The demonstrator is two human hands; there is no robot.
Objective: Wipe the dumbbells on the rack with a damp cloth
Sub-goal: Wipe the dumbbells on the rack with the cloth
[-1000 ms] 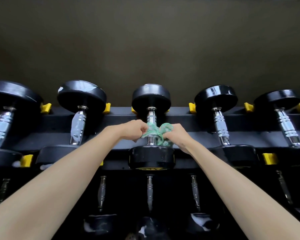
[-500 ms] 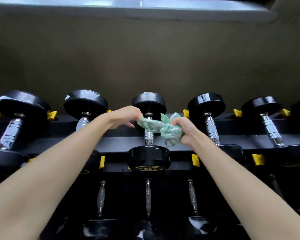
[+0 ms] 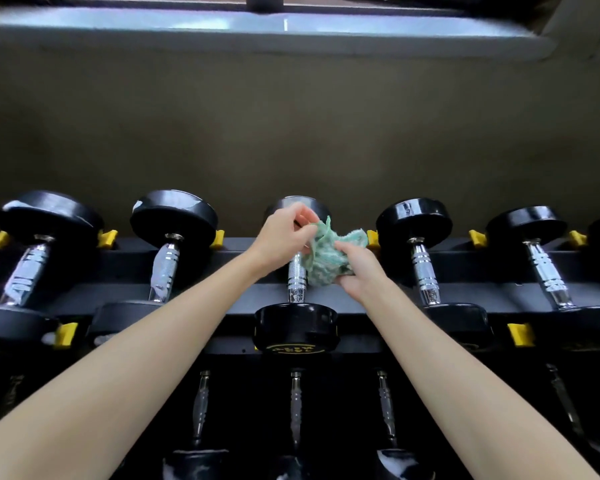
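Near the bottom edge, the lower dumbbells sit in shadow. Farther, on the rack, over the middle dumbbell, the right hand has its fingers curled around the bunched cloth, just right of the handle. The left hand pinches the cloth's far left edge.

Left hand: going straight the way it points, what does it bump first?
Probably the middle dumbbell's far head, just beyond the left hand, which pinches the green cloth; depth is unclear.
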